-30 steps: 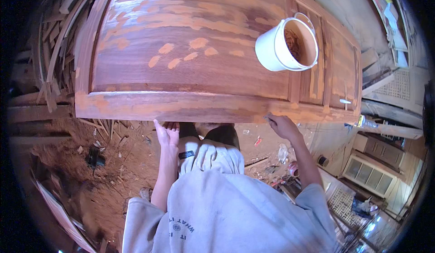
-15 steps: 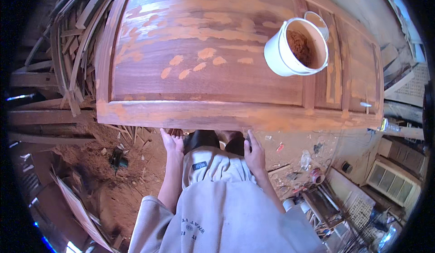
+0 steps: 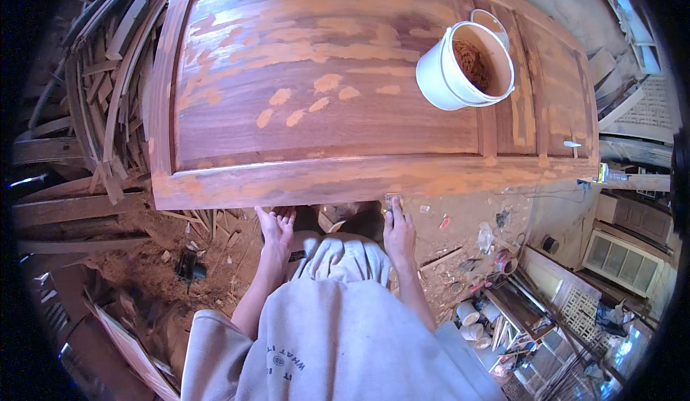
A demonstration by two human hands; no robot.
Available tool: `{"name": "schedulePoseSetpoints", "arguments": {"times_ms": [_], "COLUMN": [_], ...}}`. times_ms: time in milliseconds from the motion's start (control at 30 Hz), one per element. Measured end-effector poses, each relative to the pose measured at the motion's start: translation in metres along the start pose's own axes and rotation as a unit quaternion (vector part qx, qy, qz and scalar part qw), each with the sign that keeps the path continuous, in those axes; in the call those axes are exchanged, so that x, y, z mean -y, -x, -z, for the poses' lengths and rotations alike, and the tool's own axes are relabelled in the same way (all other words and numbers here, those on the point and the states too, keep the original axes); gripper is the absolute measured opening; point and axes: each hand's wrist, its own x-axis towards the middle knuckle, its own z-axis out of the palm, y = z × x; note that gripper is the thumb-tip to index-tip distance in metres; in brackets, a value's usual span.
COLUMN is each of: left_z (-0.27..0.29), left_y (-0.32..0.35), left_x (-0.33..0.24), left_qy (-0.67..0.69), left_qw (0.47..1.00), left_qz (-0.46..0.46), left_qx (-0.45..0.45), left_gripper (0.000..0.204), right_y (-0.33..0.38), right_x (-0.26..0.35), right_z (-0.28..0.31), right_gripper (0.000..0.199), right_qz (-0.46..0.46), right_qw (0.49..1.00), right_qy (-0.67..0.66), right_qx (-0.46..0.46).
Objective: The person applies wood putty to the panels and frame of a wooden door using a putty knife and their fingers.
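Note:
A reddish-brown panelled wooden door (image 3: 431, 131) lies flat in front of me, smeared with orange-brown filler in streaks and spots. Palm up, my left hand (image 3: 276, 230) is at its near edge, fingers stretched and partly hidden beneath it; nothing shows in the palm. My right hand (image 3: 399, 239) is upright by the same edge, further right. Its fingertips press on a small flat greyish piece (image 3: 392, 201) against the edge; its kind is unclear. A white bucket (image 3: 440, 77) with crumbly brown stuff inside stands on the door.
Scrap wood strips (image 3: 118, 77) are heaped at the left. A small white-handled tool (image 3: 572, 144) lies on the door's right end. Below right are littered floor, buckets (image 3: 468, 315) and a louvred white frame (image 3: 624, 261). A board (image 3: 133, 343) leans at lower left.
My right hand has turned more upright, and the small piece at its fingertips now shows at the door's edge. My left hand stays under the edge. The whole view has shifted slightly.

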Motion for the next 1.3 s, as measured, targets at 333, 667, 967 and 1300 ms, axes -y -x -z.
{"name": "schedulePoseSetpoints", "arguments": {"times_ms": [333, 667, 967, 1300], "left_z": [0.002, -0.001, -0.002, 0.003], "left_y": [-0.005, 0.001, 0.0, -0.008], "left_x": [-0.018, -0.028, -0.03, -0.028], "left_qy": [-0.009, -0.027, -0.011, 0.022], "left_qw": [1.0, 0.998, 1.0, 0.999], "left_qz": [-0.026, -0.019, 0.012, 0.009], "left_qx": [0.004, 0.056, 0.027, 0.032], "left_gripper": [0.091, 0.094, 0.092, 0.085], "right_y": [0.003, 0.01, 0.011, 0.002], "right_x": [0.034, 0.042, 0.054, 0.064], "right_z": [-0.012, -0.029, -0.038, -0.02], "right_gripper": [0.046, 0.045, 0.044, 0.043], "right_qz": [-0.055, -0.03, -0.022, -0.003], "right_qw": [0.998, 0.999, 1.0, 0.998], "right_qy": [-0.019, -0.02, 0.008, 0.013], "right_qx": [-0.002, -0.022, -0.016, 0.063]}}
